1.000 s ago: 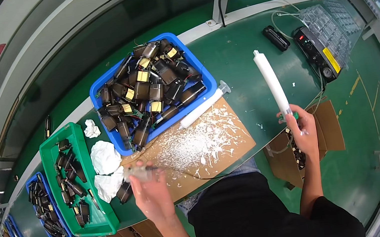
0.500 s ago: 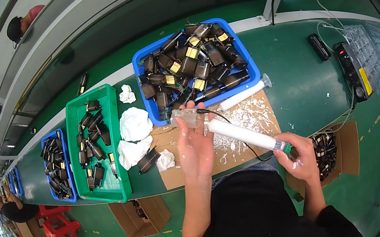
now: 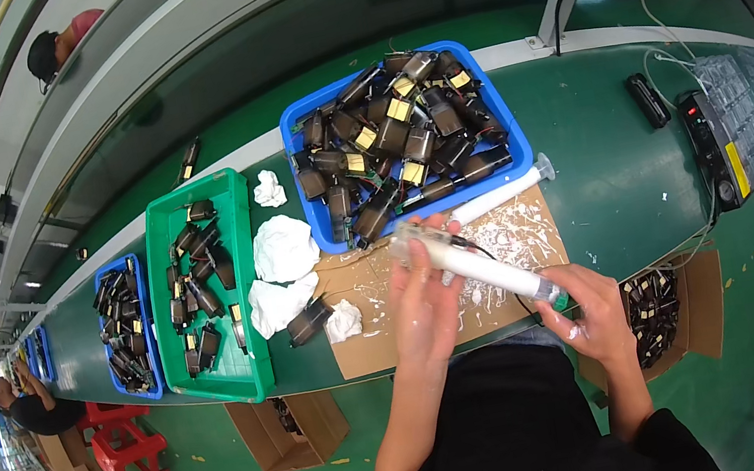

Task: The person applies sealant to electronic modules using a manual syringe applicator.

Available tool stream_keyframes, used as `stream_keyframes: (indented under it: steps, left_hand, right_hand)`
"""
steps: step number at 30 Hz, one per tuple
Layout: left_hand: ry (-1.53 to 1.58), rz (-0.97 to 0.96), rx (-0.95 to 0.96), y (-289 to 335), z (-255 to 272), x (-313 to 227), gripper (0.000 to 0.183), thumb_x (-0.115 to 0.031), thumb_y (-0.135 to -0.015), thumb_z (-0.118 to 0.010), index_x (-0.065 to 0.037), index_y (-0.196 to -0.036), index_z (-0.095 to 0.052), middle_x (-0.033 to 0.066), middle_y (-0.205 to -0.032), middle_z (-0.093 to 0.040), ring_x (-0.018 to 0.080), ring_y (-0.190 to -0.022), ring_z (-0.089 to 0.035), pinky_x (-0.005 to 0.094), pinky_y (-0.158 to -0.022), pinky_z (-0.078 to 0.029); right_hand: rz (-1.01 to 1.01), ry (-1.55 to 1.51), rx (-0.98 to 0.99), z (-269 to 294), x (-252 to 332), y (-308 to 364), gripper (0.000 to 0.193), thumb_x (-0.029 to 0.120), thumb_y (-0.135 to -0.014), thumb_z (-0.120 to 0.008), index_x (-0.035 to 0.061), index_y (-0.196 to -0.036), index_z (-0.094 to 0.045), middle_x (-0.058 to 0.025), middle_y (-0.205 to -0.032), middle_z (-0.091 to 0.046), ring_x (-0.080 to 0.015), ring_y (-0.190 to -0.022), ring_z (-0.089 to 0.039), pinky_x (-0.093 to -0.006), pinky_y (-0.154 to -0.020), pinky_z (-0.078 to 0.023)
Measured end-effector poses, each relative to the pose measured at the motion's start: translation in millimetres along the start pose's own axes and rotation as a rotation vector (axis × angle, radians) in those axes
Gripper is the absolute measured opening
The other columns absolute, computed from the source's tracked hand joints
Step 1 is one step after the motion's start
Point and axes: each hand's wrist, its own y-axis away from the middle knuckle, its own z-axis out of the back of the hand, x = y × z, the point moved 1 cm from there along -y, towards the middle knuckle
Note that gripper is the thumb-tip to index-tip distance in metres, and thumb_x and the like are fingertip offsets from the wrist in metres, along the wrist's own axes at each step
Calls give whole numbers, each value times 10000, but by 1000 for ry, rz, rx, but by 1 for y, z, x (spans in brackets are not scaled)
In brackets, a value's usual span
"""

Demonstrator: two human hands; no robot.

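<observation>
A: What's held, and where?

B: The left hand (image 3: 424, 316) has its fingers curled round a clear boxy plastic piece (image 3: 408, 240) over the brown cardboard sheet (image 3: 360, 356); the right hand (image 3: 594, 310) clamps a long white cylindrical tube (image 3: 486, 268) by its near right end.

A: Advice?

B: I'd keep both steady, tube aligned; whether they touch, I can't tell.

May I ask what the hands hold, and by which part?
The right hand grips the white tube by its green end; the left hand holds a clear plastic piece by its body.
</observation>
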Motion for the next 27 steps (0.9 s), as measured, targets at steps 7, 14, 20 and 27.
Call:
stream_keyframes:
  steps: [7, 14, 20, 27]
  left_hand:
    - [-75, -15, 42, 13, -5, 8, 395, -257, -1003, -476, -88, -1348, -386, 97, -1320, -501, 247, -1240, -489, 450, -1020, -430]
    - [-166, -23, 132, 16, -6, 4, 434, -247, -992, -502, -59, -1360, -369, 122, -1297, -524, 262, -1218, -508, 441, -1002, -436]
    - [-131, -4, 112, 17, -3, 14, 477, -181, -966, -554, -10, -1368, -360, 151, -1288, -535, 275, -1197, -522, 432, -1020, -419]
    - [-293, -21, 178, 7, -1, 23, 535, -326, -977, -519, -67, -1409, -340, 132, -1295, -496, 250, -1181, -486, 432, -1018, -390]
  right_hand:
    - [67, -10, -29, -14, 6, -6, 317, 71, -743, -740, -15, -1024, -621, -159, -898, -671, -313, -744, -663, -349, -661, -528]
    - [-164, -242, 1, -20, 6, 1, 273, 60, -770, -729, -13, -1016, -637, -142, -819, -677, -227, -683, -668, -302, -632, -509]
    - [-345, -481, 106, -18, 2, 7, 185, 89, -857, -678, -3, -1014, -647, -102, -792, -699, -123, -695, -672, -262, -620, -512]
    - [-431, -513, 146, -11, -12, 19, 233, 283, -923, -610, 66, -995, -656, -117, -696, -619, -162, -583, -560, -311, -560, -432]
